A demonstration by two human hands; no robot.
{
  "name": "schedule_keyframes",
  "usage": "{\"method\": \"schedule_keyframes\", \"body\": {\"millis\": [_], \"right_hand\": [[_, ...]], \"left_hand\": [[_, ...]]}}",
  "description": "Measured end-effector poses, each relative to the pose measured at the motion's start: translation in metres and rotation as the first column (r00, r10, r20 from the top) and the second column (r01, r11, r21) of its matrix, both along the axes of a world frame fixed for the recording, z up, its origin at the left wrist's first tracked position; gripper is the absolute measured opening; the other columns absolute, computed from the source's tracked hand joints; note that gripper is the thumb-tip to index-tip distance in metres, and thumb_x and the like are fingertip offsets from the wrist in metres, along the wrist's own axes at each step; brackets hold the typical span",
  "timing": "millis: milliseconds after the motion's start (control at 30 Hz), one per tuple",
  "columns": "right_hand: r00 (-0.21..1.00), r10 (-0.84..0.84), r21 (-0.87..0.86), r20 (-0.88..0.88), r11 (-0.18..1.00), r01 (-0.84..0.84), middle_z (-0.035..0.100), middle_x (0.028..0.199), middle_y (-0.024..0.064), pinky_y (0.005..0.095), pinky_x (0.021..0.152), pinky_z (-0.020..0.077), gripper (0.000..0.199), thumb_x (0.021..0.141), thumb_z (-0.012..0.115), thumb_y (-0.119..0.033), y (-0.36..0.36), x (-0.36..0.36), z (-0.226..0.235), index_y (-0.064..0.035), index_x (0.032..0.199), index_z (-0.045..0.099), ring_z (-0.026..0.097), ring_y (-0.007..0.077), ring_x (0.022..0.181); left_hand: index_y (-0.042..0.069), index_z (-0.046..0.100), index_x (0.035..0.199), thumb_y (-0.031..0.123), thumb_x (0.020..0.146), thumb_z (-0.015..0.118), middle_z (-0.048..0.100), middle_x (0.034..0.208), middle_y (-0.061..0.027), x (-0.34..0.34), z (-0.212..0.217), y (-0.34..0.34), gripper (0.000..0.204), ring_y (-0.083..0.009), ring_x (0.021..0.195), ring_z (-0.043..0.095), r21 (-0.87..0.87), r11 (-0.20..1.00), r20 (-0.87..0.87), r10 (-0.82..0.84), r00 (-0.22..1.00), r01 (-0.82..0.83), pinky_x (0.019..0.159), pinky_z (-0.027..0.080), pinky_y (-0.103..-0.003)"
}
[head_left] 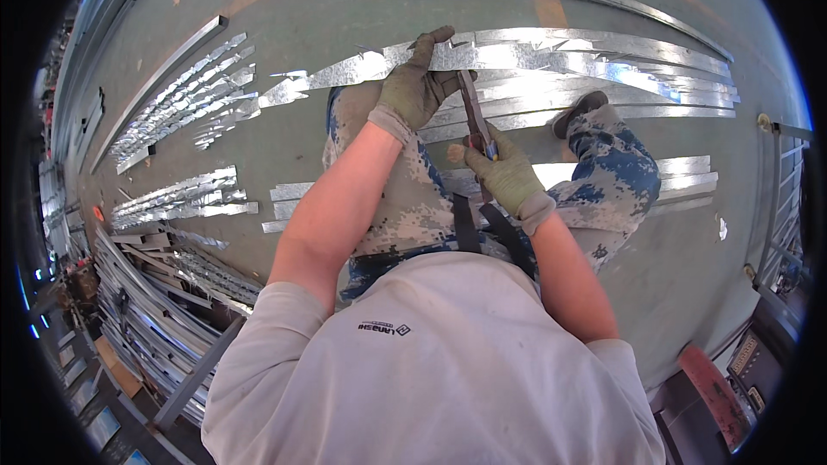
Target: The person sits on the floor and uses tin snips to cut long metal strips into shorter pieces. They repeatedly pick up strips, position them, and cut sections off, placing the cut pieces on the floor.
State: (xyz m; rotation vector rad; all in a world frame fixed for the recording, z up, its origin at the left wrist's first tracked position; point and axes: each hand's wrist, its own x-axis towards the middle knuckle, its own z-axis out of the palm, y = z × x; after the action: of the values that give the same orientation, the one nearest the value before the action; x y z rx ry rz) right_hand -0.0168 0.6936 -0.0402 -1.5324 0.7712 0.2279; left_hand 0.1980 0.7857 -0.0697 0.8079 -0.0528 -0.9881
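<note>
My left hand, in a greenish work glove, grips a long shiny metal strip with notched, jagged edges. Fingers show above and below the strip, which runs left and right across my raised knee. In my gloved right hand is a long, narrow, dark brownish tool, with blue and yellow showing near the grip. Its exact kind is hard to make out. The tool's upper end points away from me, close to the strip and the left hand's fingertips. Its lower part is hidden by the glove.
Several flat metal strips lie on the green floor beyond and under my legs. More notched strips are spread at the left. Bundled metal profiles fill the lower left. At the right stands a metal frame; a red curved part is at lower right.
</note>
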Motion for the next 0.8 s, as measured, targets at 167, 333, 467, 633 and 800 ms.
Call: {"method": "schedule_keyframes", "body": {"millis": [167,333,467,633,800], "right_hand": [[1.000,0.005,-0.084,0.014,0.996,-0.004,0.078,0.116,0.0163,0.0383,0.094,0.0588,0.059,0.105,0.073,-0.032,0.002,-0.003,0.003,-0.0013,0.154,0.063,0.074,0.0262,0.100],[0.999,0.029,-0.173,-0.038,0.984,-0.035,0.080,0.116,0.0186,0.0435,0.095,0.0595,0.062,0.106,0.071,-0.035,0.005,0.004,0.015,-0.0014,0.157,0.061,0.077,0.0339,0.103],[0.999,-0.018,-0.098,-0.032,0.995,0.015,0.081,0.114,0.0201,0.0421,0.090,0.0610,0.065,0.107,0.070,-0.035,0.009,0.008,0.017,0.0001,0.160,0.058,0.079,0.0325,0.096],[0.991,-0.110,-0.099,0.076,0.988,0.117,0.080,0.113,0.0245,0.0405,0.086,0.0621,0.063,0.107,0.070,-0.033,0.014,0.003,-0.012,0.0030,0.158,0.059,0.080,0.0314,0.092],[0.997,-0.066,-0.282,0.027,0.957,0.071,0.080,0.115,0.0285,0.0439,0.092,0.0620,0.064,0.108,0.069,-0.036,0.014,0.007,0.010,0.0031,0.157,0.060,0.080,0.0389,0.101]], "left_hand": [[0.004,0.058,0.155,0.042,0.124,0.043,0.072,0.139,-0.0185,-0.003,0.006,-0.001,0.051,-0.0328,0.116,0.078,0.034,0.999,-0.009,0.015,1.000,-0.015,0.107,0.069,-0.047],[0.004,0.056,0.156,0.041,0.124,0.043,0.071,0.141,-0.0181,-0.003,0.002,-0.001,0.051,-0.0313,0.121,0.077,-0.011,1.000,-0.031,0.024,0.999,-0.025,0.109,0.069,-0.047],[0.005,0.055,0.156,0.041,0.123,0.044,0.069,0.143,-0.0179,-0.002,-0.003,0.000,0.050,-0.0304,0.124,0.076,-0.028,0.999,-0.028,0.027,0.999,-0.028,0.111,0.068,-0.047],[0.005,0.055,0.156,0.042,0.122,0.047,0.072,0.141,-0.0176,-0.001,-0.005,0.000,0.051,-0.0315,0.126,0.076,-0.069,0.998,0.001,0.005,1.000,-0.005,0.113,0.066,-0.050],[0.004,0.058,0.152,0.042,0.122,0.048,0.072,0.139,-0.0163,-0.003,-0.007,0.004,0.049,-0.0307,0.125,0.076,-0.107,0.994,0.021,0.004,1.000,-0.002,0.112,0.067,-0.049]]}}
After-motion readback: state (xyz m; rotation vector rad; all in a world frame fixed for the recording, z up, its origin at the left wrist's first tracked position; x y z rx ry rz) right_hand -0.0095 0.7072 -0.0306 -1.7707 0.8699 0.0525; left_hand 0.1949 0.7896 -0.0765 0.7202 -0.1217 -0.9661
